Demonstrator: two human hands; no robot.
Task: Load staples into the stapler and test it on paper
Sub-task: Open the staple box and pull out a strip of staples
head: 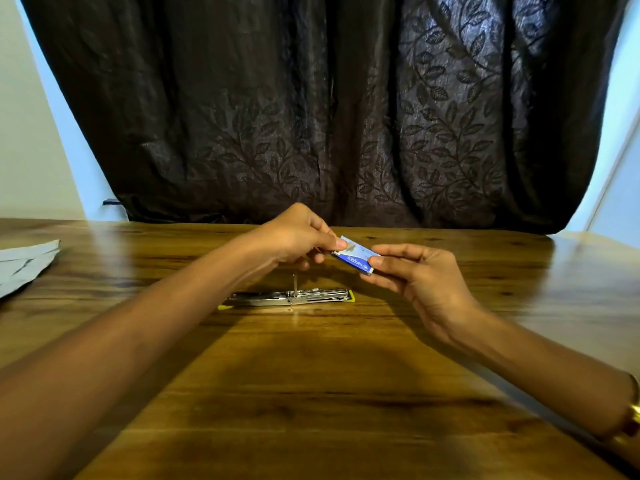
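A small blue and white staple box (355,259) is held in the air above the wooden table (311,375). My right hand (420,282) grips its right end between thumb and fingers. My left hand (298,237) pinches the box's left end, where a grey inner part shows. Below the hands, the stapler (289,297) lies flat on the table, swung fully open, its metal channel facing up and yellow plastic showing at both ends. A thin metal piece stands upright from its middle.
Grey-white sheets of paper (24,263) lie at the table's far left edge. A dark leaf-patterned curtain (311,116) hangs behind the table. A gold bangle (633,410) is on my right wrist.
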